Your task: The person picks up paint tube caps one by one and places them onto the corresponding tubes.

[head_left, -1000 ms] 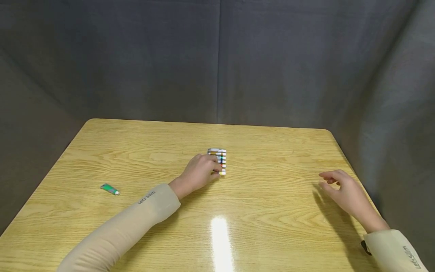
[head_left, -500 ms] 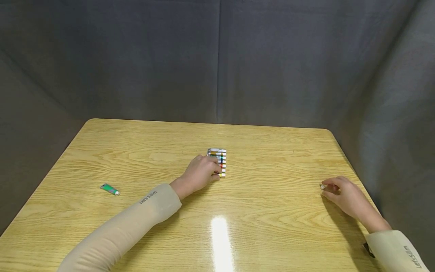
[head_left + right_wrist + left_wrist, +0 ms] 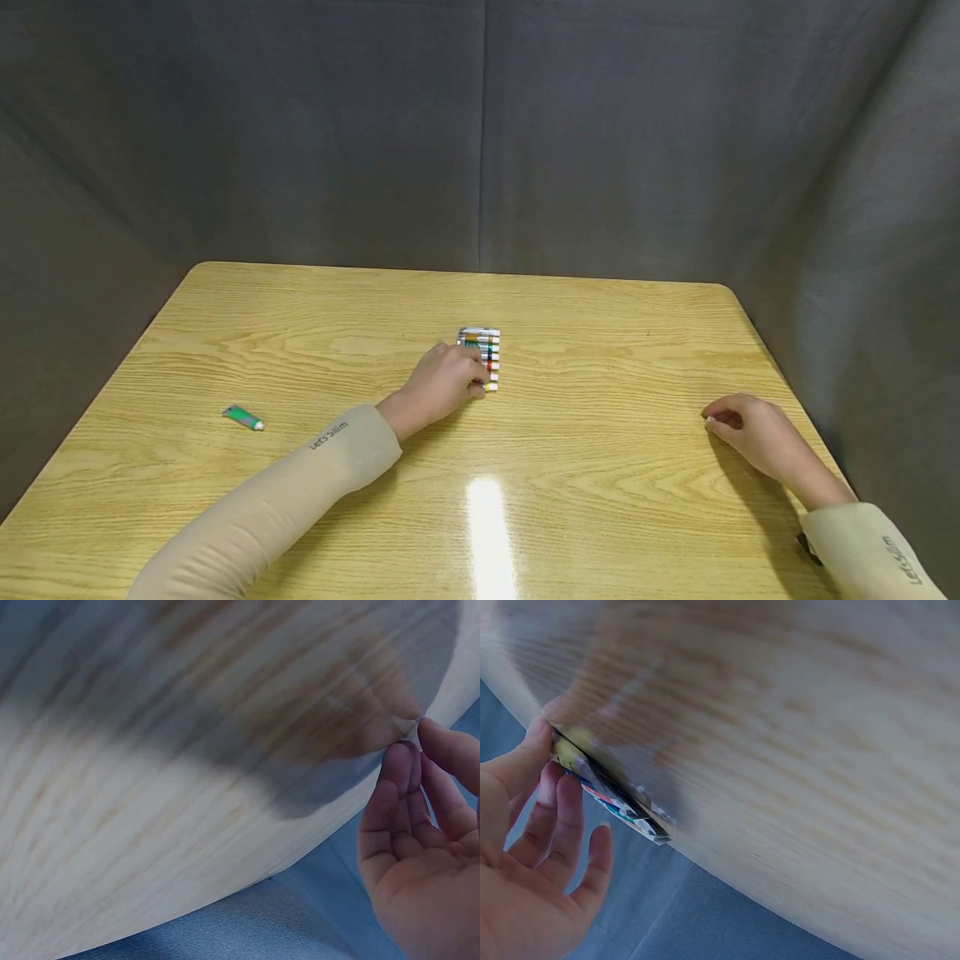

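Several small paint tubes [image 3: 492,357] with white caps lie side by side in a row at mid-table. My left hand [image 3: 444,379] reaches over the row and grips it, its thumb by the yellow tube [image 3: 566,754] at the near end. The hand hides much of the tubes in the head view. On the right side of the table, my right hand [image 3: 757,429] pinches a tiny whitish piece [image 3: 709,419] between thumb and fingertips, close over the tabletop. Its kind cannot be told, since the fingers cover most of it.
A single green paint tube [image 3: 243,417] lies apart on the left of the wooden table [image 3: 600,517]. Dark grey curtains [image 3: 600,142] stand behind the table and along both sides.
The right hand's thumb and fingers have come together on the small whitish piece, and the hand has dropped slightly. The left hand has barely moved; the yellow tube's cap has shifted slightly nearer.
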A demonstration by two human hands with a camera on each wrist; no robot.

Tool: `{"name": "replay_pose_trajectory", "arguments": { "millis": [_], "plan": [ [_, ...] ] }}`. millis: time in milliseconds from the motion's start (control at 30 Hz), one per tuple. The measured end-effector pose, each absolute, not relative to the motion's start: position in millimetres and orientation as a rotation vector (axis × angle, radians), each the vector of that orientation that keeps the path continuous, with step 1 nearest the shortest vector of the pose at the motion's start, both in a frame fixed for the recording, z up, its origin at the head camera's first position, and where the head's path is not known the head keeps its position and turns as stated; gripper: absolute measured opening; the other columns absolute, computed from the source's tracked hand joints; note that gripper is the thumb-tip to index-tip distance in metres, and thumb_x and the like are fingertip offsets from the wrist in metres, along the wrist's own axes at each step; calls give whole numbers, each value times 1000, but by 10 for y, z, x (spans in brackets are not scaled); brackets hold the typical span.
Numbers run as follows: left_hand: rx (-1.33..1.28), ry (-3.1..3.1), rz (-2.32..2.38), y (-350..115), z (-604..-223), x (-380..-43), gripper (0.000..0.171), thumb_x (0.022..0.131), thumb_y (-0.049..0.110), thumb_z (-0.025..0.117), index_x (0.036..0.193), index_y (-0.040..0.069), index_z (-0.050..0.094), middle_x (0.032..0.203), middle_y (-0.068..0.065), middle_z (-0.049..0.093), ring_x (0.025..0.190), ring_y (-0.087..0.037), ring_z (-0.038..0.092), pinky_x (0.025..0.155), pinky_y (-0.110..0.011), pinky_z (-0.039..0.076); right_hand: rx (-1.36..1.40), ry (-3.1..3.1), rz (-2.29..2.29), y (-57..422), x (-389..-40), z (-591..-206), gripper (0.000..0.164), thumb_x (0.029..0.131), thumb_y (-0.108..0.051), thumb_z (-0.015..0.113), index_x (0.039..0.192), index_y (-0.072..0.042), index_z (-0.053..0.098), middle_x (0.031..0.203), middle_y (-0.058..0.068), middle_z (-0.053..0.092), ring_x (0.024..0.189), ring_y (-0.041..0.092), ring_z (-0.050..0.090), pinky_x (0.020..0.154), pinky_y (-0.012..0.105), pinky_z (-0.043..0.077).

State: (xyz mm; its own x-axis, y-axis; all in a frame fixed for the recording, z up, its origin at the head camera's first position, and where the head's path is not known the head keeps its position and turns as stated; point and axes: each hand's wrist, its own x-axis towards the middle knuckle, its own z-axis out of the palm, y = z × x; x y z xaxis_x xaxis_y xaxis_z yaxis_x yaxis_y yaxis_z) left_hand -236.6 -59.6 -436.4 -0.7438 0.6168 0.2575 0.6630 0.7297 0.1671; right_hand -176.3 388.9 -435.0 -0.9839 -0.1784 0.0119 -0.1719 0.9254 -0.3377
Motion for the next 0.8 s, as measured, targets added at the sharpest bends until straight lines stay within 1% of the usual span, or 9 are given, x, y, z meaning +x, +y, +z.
{"name": "replay_pose_trajectory", "arguments": {
  "millis": [167, 367, 533, 700, 800],
  "plan": [
    [-1033, -2745, -353, -596, -4369, -2367, 11, 82, 26, 85, 91, 19, 83, 87, 4, 73, 77, -9, 65, 73, -31, 53, -271, 3053, -544, 3870, -1754, -4340, 14, 95, -11, 71, 104, -1, 76, 94, 8, 74, 83, 17, 66, 69, 29, 50],
    [-1001, -2767, -375, -628, -4358, -2357, 10, 84, 26, 84, 92, 19, 83, 92, 4, 75, 82, -11, 68, 74, -31, 52, -253, 3035, -552, 3863, -1749, -4343, 16, 96, -12, 70, 107, -1, 75, 96, 8, 74, 84, 17, 65, 68, 28, 49],
    [-967, -2795, -393, -678, -4336, -2348, 10, 85, 25, 84, 94, 19, 83, 93, 4, 75, 85, -11, 68, 76, -31, 52, -268, 3046, -561, 3834, -1765, -4332, 14, 96, -12, 71, 105, -3, 76, 96, 7, 74, 84, 16, 65, 68, 28, 50],
    [-953, -2797, -370, -745, -4310, -2335, 13, 83, 22, 86, 96, 18, 84, 93, 4, 75, 87, -12, 70, 79, -33, 54, -307, 3076, -594, 3780, -1786, -4306, 11, 95, -12, 72, 103, -5, 77, 96, 7, 75, 82, 9, 62, 67, 25, 49],
    [-941, -2805, -370, -787, -4301, -2331, 16, 82, 21, 87, 97, 17, 84, 94, 3, 75, 87, -13, 71, 78, -33, 54, -337, 3091, -608, 3736, -1795, -4284, 11, 95, -12, 73, 103, -6, 77, 95, 6, 74, 80, 6, 60, 67, 24, 49]
  ]
}}
